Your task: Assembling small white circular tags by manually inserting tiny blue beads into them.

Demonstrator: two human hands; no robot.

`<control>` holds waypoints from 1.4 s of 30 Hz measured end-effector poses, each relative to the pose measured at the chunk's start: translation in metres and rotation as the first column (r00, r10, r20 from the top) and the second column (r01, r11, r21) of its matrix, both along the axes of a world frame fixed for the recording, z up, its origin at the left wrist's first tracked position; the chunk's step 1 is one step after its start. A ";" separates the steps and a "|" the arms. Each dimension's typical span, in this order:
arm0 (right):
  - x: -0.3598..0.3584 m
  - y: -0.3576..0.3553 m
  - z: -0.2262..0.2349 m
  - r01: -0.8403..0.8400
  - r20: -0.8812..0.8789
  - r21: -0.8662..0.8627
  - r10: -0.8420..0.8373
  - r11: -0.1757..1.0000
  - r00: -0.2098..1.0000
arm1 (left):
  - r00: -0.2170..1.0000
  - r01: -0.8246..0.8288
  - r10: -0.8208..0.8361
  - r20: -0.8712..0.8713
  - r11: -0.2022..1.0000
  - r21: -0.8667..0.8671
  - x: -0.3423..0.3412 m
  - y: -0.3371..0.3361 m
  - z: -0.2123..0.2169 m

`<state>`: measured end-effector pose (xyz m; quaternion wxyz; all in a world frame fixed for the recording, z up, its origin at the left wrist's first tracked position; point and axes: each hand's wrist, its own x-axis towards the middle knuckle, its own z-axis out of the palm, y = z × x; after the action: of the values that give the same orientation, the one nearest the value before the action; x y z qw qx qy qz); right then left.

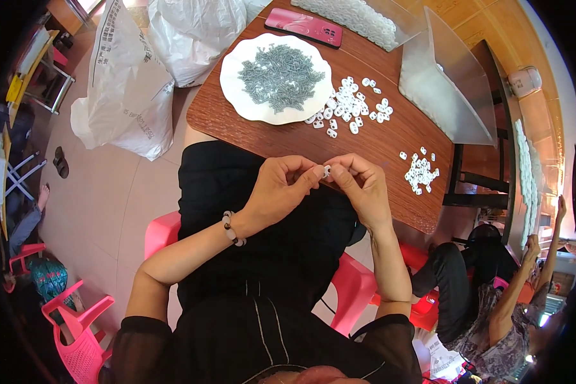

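Over my lap, at the table's near edge, both hands meet around one small white plastic piece (pixel 327 171) with dark holes. My left hand (pixel 287 185) pinches it from the left between thumb and forefinger. From the other side the thumb and fingers of my right hand (pixel 363 185) close on the same piece. Past my hands, a scalloped white plate (pixel 232 80) bears a heap of small grey metal screws (pixel 280 78). Loose white plastic pieces (pixel 349 102) lie beside the plate, and a smaller pile of white pieces (pixel 422 173) sits near the table's right end.
A pink phone (pixel 304 27) lies at the table's far edge. Clear-walled trays (pixel 438 96) of white pieces stand at the back right. White sacks (pixel 128 96) stand on the floor at left, near a pink chair (pixel 77 326). Another person (pixel 493 313) sits at the right.
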<state>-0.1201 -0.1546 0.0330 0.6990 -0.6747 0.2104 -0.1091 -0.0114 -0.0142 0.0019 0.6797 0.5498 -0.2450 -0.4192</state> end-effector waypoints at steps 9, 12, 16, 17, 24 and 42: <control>-0.006 -0.005 0.003 -0.073 -0.096 -0.238 0.051 0.968 0.994 | 0.996 0.010 -0.013 0.088 1.000 0.029 0.002 -0.001 -0.003; -0.003 0.002 0.017 -0.083 -0.113 -0.381 0.043 0.921 0.993 | 0.977 0.011 -0.032 0.210 0.995 0.097 0.003 0.002 0.000; -0.003 0.008 0.022 -0.040 -0.028 -0.531 0.030 0.847 0.999 | 0.992 0.018 -0.023 0.122 0.999 0.040 0.005 -0.001 -0.002; -0.003 0.006 0.020 -0.063 -0.023 -0.568 0.060 0.821 0.998 | 0.997 0.050 -0.051 0.053 0.998 0.030 0.005 0.000 -0.003; -0.009 0.003 -0.004 0.012 -0.018 -0.285 -0.018 0.958 1.000 | 0.983 0.008 -0.016 0.181 0.999 0.042 0.002 0.001 0.005; -0.017 0.005 0.014 0.034 -0.032 -0.572 -0.064 0.820 0.997 | 0.378 -0.273 0.270 0.886 0.946 -0.172 0.050 -0.013 0.047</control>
<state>-0.1368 -0.1491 0.0468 0.4567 -0.8498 0.2025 -0.1681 0.0388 -0.0270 0.0486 0.5011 0.7211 -0.4752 0.0559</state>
